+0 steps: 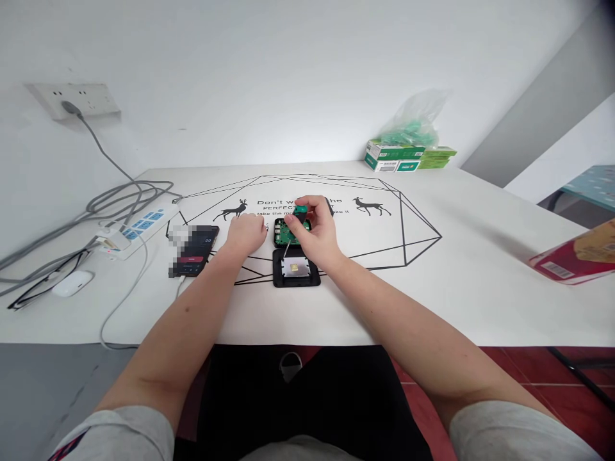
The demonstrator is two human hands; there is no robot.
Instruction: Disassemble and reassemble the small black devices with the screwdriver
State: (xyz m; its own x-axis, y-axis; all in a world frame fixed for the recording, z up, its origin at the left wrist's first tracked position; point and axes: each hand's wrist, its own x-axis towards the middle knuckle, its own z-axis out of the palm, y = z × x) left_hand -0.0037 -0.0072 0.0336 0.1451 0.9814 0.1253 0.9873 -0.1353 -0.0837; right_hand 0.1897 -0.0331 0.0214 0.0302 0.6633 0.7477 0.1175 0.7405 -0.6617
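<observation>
My right hand [317, 234] is closed around a screwdriver [300, 211] with a green and black handle. Its thin metal shaft slants down to the left, over the near edge of a green circuit board [279, 241] in a black case. My hand hides part of that board. Just in front lies a black cover [277, 276] with a silver metal plate [295, 267] on it. Left of the board, my left hand [247, 234] rests on the table with its fingers curled into a fist; whatever may be inside is hidden.
A phone [196, 251] on a cable lies left of my left hand. Farther left are a power strip [144, 227], tangled grey cables, glasses [45, 282] and a white mouse [72, 283]. Green-white boxes [394, 157] stand at the back right; a red packet [571, 256] lies far right.
</observation>
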